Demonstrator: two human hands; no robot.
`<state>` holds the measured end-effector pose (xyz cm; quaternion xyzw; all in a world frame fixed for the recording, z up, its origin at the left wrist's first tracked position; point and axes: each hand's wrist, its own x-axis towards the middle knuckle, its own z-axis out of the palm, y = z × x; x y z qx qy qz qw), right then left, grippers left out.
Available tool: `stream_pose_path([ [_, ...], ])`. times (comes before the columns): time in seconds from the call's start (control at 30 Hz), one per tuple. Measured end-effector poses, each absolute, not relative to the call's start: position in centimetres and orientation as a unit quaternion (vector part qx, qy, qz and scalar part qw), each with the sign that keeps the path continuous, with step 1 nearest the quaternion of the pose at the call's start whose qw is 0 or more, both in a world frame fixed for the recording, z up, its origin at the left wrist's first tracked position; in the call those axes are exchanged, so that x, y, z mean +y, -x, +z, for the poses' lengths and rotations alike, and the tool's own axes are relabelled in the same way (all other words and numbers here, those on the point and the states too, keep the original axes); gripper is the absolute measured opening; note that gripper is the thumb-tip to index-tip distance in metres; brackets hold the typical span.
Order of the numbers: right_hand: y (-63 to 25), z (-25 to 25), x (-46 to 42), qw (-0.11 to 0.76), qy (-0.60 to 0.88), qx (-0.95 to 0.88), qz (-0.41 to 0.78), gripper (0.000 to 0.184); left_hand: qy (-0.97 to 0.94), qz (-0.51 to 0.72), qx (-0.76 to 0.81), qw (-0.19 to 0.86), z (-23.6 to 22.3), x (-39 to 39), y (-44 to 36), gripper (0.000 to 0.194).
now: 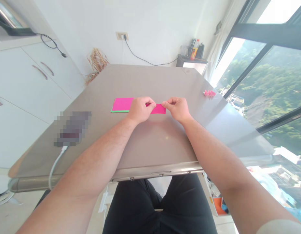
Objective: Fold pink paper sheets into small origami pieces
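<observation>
A small pink piece of paper (158, 109) is held by its upper edge between both hands, just above the grey table. My left hand (142, 110) pinches its left part, thumb against fingers. At its upper right corner, my right hand (177, 108) pinches it in the same way. Left of my left hand lies a stack of coloured paper (122, 104), bright pink on top with a green edge showing below; my left hand hides its right end. The fingertips behind the paper are partly hidden.
On the table (150, 143), a blurred-out phone-like device (73, 128) with a white cable (55, 162) lies at the left. Folded pink paper pieces (209, 93) lie near the right edge. Behind stand a small cabinet (191, 63) with bottles and a dried plant (98, 63).
</observation>
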<state>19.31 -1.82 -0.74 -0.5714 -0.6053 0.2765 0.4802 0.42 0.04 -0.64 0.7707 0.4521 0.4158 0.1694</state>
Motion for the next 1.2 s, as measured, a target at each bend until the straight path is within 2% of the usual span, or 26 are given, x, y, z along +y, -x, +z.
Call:
stream_pose_path([
  [0.43, -20.5, -0.6, -1.3, 0.499, 0.573, -0.574, 0.306, 0.028, -0.705, 0.439, 0.5, 0.242, -0.3, 1.4, 1.2, 0.013],
  [0.53, -20.4, -0.6, -1.5, 0.491, 0.576, -0.579, 0.303, 0.028, -0.706, 0.436, 0.504, 0.24, -0.3, 1.5, 1.3, 0.013],
  [0.83, -18.6, -0.7, -2.7, 0.453, 0.523, -0.694, 0.199, 0.015, -0.774, 0.404, 0.446, 0.199, -0.7, 0.3, 0.0, 0.014],
  [1.03, -18.4, -0.8, -2.8, 0.435, 0.538, -0.7, 0.177, 0.015, -0.788, 0.408, 0.42, 0.189, -0.4, -0.4, -0.8, 0.013],
  [1.2, -18.4, -0.8, -2.8, 0.427, 0.552, -0.687, 0.202, 0.019, -0.795, 0.405, 0.399, 0.212, -0.1, -0.8, -1.0, 0.011],
])
